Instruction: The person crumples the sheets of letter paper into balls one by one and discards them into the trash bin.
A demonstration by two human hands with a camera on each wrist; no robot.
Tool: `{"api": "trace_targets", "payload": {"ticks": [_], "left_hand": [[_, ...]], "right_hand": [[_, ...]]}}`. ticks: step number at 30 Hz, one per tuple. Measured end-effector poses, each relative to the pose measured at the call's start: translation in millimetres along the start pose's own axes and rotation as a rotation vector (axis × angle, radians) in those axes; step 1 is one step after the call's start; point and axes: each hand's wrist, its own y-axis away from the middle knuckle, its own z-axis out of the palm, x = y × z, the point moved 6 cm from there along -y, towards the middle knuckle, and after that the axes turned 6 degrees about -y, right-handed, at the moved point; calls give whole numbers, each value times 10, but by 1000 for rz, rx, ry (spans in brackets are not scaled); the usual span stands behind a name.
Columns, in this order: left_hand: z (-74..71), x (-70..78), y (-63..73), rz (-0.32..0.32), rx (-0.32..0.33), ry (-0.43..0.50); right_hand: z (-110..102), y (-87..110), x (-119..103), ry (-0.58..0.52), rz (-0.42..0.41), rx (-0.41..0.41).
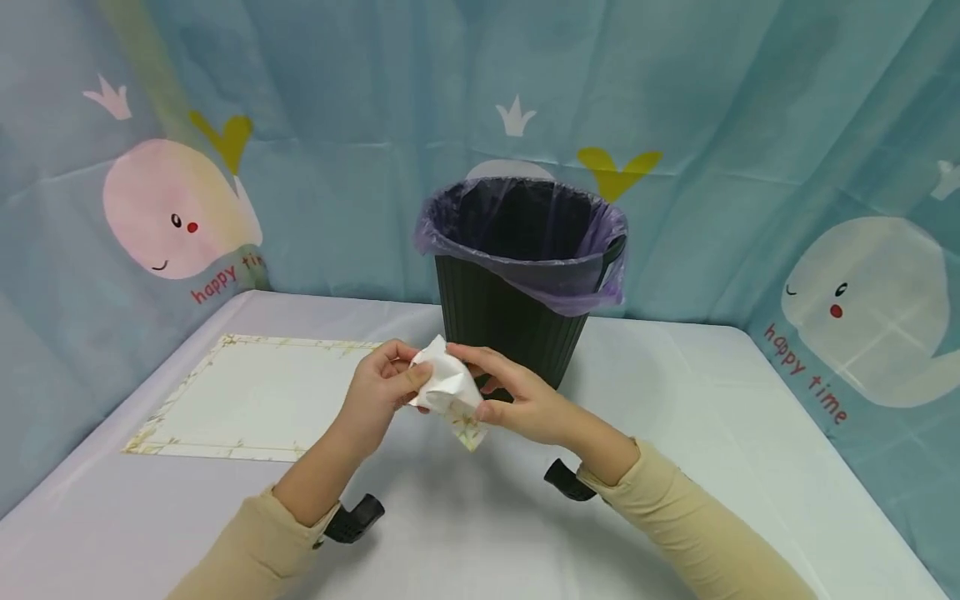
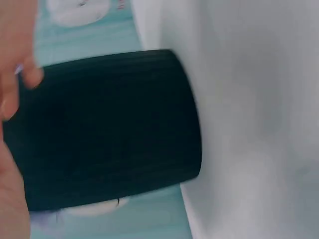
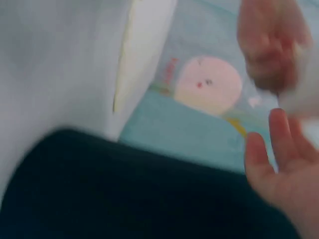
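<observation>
A crumpled sheet of white paper (image 1: 447, 385) with a gold floral corner is held up over the table, in front of the trash can (image 1: 517, 321). My left hand (image 1: 381, 387) pinches its left side between thumb and fingers. From the right, my right hand (image 1: 525, 400) reaches to the paper, its forefinger by the top and its thumb by the lower right edge. In the right wrist view the fingers (image 3: 281, 137) of that hand look fairly straight, and the paper is blurred. The left wrist view shows only part of the left hand (image 2: 17, 64).
The dark ribbed trash can, lined with a purple bag (image 1: 525, 271), stands at the back middle of the white table (image 1: 675, 483). Flat on the left lies another white sheet (image 1: 255, 400) with a gold floral border. A blue whale-print curtain (image 1: 360, 225) hangs behind and at both sides.
</observation>
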Motion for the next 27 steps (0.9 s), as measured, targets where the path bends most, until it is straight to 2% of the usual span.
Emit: {"api": "trace_targets", "payload": {"ticks": [2, 4, 7, 9, 11, 13, 15, 17, 19, 21, 23, 27], "left_hand": [[-43, 27, 12, -9, -26, 27], [-36, 48, 27, -15, -42, 13], [20, 51, 45, -22, -30, -7], [73, 40, 61, -31, -44, -8], [124, 35, 74, -34, -90, 15], [157, 43, 90, -39, -141, 46], [157, 66, 90, -26, -142, 69], [114, 94, 79, -5, -75, 76], [79, 124, 75, 30, -13, 44], [67, 163, 90, 95, 22, -42], [88, 196, 119, 171, 19, -136], [134, 245, 177, 320, 4, -285]], "right_hand": [[-15, 23, -42, 50, -62, -81], [-16, 37, -80, 102, -146, -108], [18, 55, -127, 220, -299, -60], [39, 51, -159, 281, -386, 12], [40, 41, -168, 322, -432, 78], [35, 23, -173, 339, -444, 103], [29, 12, -159, 349, -423, 107], [30, 19, -140, 333, -370, 83], [18, 30, -120, 284, -299, 81], [8, 38, -97, 221, -212, 89], [4, 34, -78, 175, -133, 105], [18, 15, -34, 162, -57, 127]]}}
